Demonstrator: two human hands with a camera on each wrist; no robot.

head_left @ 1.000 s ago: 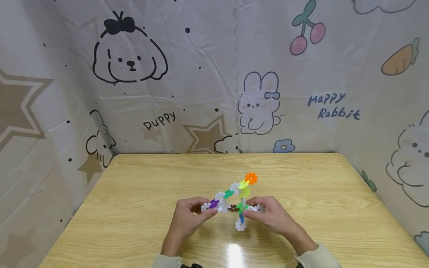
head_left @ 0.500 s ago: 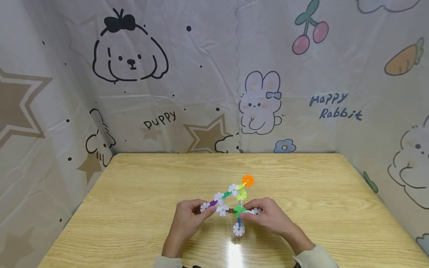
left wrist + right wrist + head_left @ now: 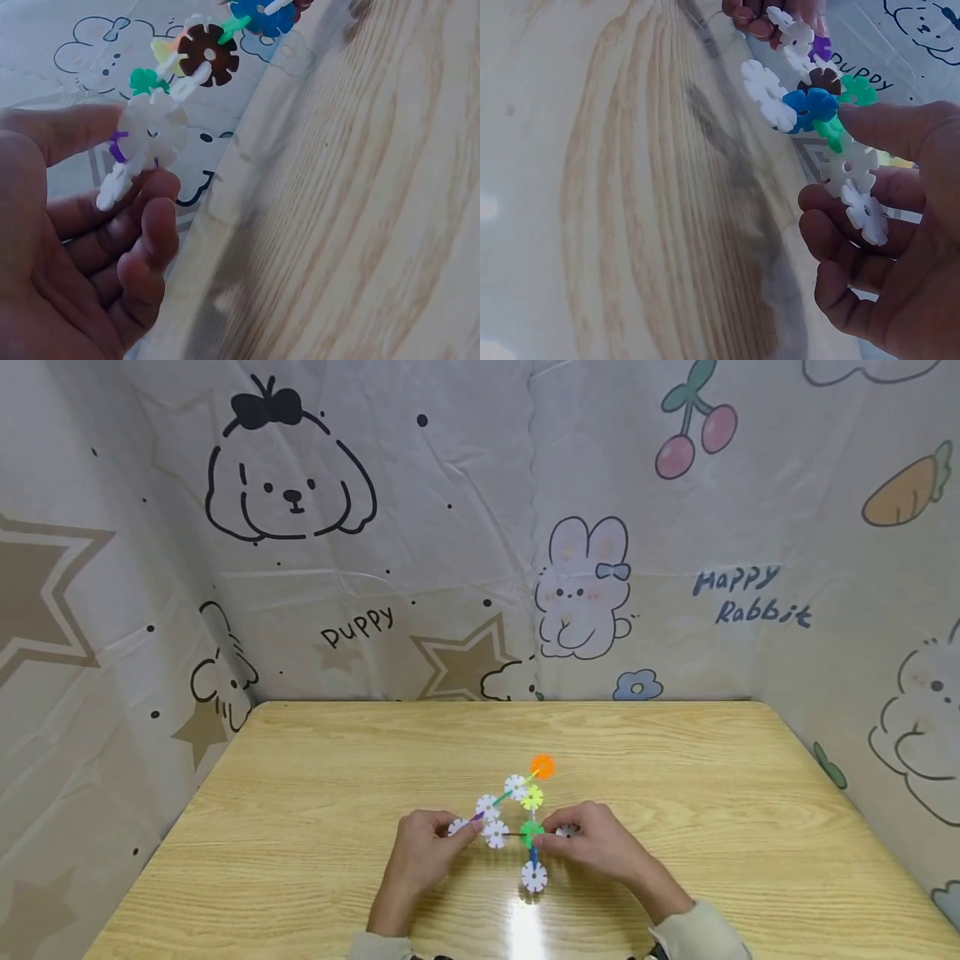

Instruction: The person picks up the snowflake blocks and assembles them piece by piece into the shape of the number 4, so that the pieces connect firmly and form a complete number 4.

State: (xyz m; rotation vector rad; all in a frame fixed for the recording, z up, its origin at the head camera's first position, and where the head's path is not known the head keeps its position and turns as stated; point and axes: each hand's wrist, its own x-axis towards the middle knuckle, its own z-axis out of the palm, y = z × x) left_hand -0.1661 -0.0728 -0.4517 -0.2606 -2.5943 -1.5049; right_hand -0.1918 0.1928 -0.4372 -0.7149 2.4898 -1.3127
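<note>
Both hands hold one joined structure of plastic snowflake discs over the table. My left hand [image 3: 423, 857] pinches its left end at the white and purple discs; the left wrist view shows the white disc [image 3: 154, 131] between thumb and fingers. The right hand [image 3: 600, 845] pinches beside the green disc [image 3: 532, 834], with a white disc [image 3: 865, 214] near its fingers. From the green disc a blue piece leads down to a white disc [image 3: 534, 877]. A slanting chain climbs to an orange disc [image 3: 542, 767] at the top. A brown disc [image 3: 208, 55] sits in the middle stretch.
The light wooden table [image 3: 300, 777] spreads around the hands, with a bright reflection near its front. Behind it and at both sides hangs a printed cloth [image 3: 465, 552] with cartoon animals, meeting the table's far edge.
The structure has turned slightly: its orange top has shifted left and a little down, and the lower white disc now faces the head camera. Both hands keep their grip, nearly in place.
</note>
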